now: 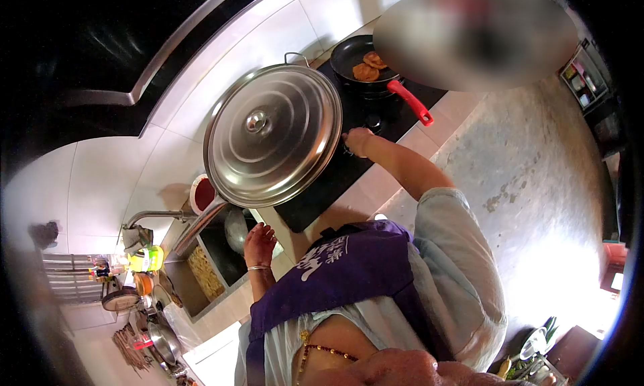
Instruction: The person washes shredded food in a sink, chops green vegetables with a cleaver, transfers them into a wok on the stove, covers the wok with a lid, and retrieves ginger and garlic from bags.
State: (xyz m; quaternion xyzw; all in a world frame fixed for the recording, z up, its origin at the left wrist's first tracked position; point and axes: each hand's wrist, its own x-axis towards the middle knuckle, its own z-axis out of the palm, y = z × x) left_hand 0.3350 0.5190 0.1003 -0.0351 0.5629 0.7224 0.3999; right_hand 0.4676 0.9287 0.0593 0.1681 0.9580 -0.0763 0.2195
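Note:
My right hand (359, 142) is at the front edge of the black gas stove (312, 208), its fingers closed at a stove knob that they mostly cover. A second stove knob (373, 123) shows just beyond it. My left hand (259, 245), with a bangle at the wrist, hovers near the counter by the sink, fingers loosely curled and holding nothing. A large wok under a shiny metal lid (275, 134) stands on the near burner; its long handle (201, 226) points toward the sink. On the other burner, a black frying pan (345, 54) with a red handle (412, 104) holds browned fried pieces (367, 70).
A sink (181, 285) with a faucet (151, 215) lies left of the stove. Behind the wok handle stands a bowl of red contents (202, 193). Pots and utensils crowd the far left. A blurred patch (476, 37) covers the upper right, beside the frying pan.

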